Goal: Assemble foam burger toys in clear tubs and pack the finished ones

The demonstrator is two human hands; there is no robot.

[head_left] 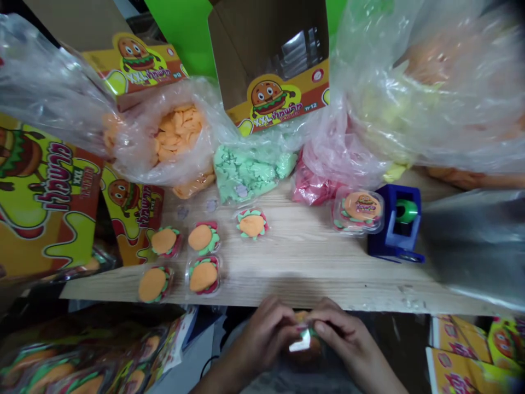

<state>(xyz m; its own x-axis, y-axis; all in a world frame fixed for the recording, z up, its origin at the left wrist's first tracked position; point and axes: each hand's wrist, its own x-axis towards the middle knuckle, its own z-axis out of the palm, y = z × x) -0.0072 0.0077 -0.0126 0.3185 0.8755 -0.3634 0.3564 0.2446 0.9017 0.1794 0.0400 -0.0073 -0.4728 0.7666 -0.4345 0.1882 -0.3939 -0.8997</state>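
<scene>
Fingers [270, 328] on both sides mostly hide a burger-shaped candy pack [307, 350].

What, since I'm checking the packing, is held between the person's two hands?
The left hand and right hand hold a small burger-like pack: orange top and green edge show, with a shiny white strip. The fingers cover most of it, so its middle cannot be seen.

**Obstructions and edge losses, lower centre and frame margins.**
The burger-shaped sweet [305, 350] was mostly hidden by the left hand [262, 342] and right hand [342, 334]; the clear plastic bag [435, 82] at upper right and burger packs [61, 366] at lower left ran off-frame, blurred.
</scene>
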